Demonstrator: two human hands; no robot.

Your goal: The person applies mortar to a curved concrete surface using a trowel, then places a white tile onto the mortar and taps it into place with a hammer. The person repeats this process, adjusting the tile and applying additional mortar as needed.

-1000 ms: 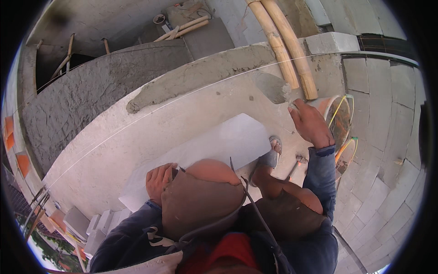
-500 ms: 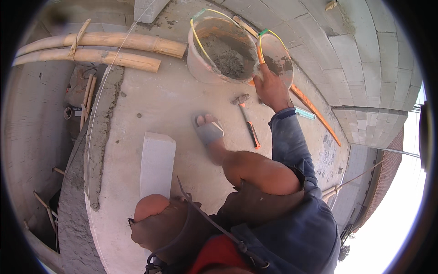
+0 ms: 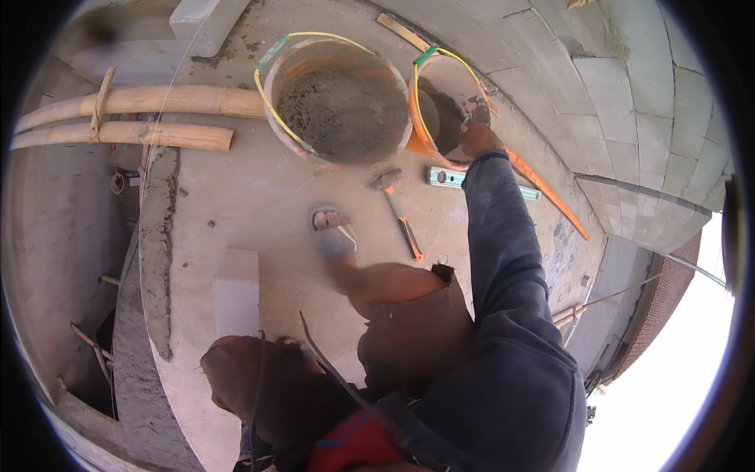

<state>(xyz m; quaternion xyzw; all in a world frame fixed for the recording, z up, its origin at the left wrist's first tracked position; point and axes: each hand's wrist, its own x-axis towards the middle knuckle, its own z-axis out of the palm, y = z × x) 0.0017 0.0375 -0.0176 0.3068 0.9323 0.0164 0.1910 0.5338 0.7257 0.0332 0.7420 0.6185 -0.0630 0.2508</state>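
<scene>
My right hand [image 3: 480,141] reaches over the near right rim of a small orange bucket [image 3: 418,126]; its fingers are hard to make out. Grey mortar [image 3: 450,118] coats the inside of that bucket. Left of it stands a larger bucket [image 3: 277,130] holding wet mortar [image 3: 338,110]. Both buckets have yellow wire handles with green grips. Below my right hand, a teal spirit level [image 3: 447,176] lies partly hidden under my forearm. A hammer [image 3: 401,216] with an orange and black handle rests on the floor beside my foot. My left hand does not show.
A pale block [image 3: 236,287] lies by my knee. Bamboo poles [image 3: 173,102] jut in from the left. A string [image 3: 141,212] runs along a mortar strip [image 3: 161,252] at the floor's edge, beside a drop. A block wall [image 3: 621,102] rises on the right.
My right hand has gone from between the two buckets to the smaller bucket's right side, reaching over its rim. The view has shifted, and more of the spirit level shows.
</scene>
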